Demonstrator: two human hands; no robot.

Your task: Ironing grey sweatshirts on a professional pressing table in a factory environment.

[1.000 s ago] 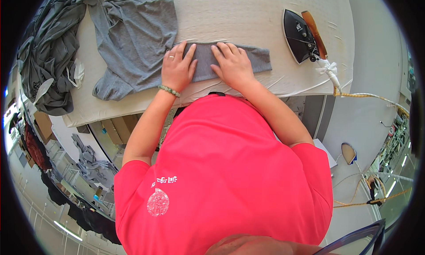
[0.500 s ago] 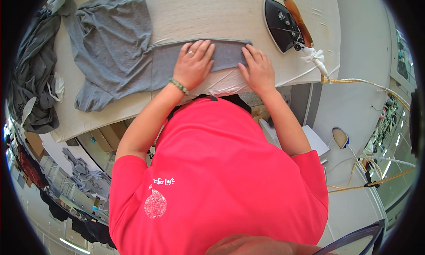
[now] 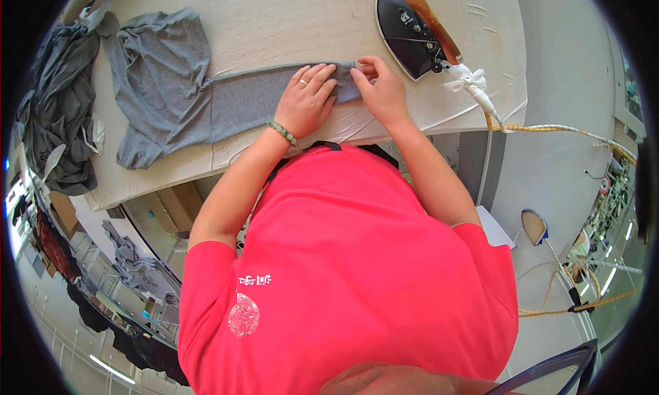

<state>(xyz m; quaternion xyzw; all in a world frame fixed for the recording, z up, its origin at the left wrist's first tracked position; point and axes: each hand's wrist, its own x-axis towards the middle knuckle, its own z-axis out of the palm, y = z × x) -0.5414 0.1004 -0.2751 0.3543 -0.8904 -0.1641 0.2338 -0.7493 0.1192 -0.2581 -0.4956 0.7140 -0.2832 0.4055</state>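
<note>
A grey knit garment (image 3: 165,86) lies on the pale padded table. Its body is rumpled at the left, and one long narrow part (image 3: 254,96), like a sleeve, runs flat toward the right. My left hand (image 3: 305,100) rests on this narrow part near its right end, fingers stretched out over the cloth. At the very end of it is my right hand (image 3: 382,93), with its thumb at the cloth edge and its fingers loosely curled. A gap shows between that thumb and forefinger, and the undersides of the fingers are hidden.
An iron (image 3: 412,38) with a brown handle lies at the back right, its white-wrapped joint (image 3: 470,83) leading to a yellow and white cord (image 3: 549,127). Darker grey cloth (image 3: 62,113) is heaped at the table's left end. The table's front edge (image 3: 439,129) is close to my body.
My right hand has shifted left and curled its fingers, while my left hand stays on the cloth. The garment's flat end sits further left. The iron also appears further left in the view.
</note>
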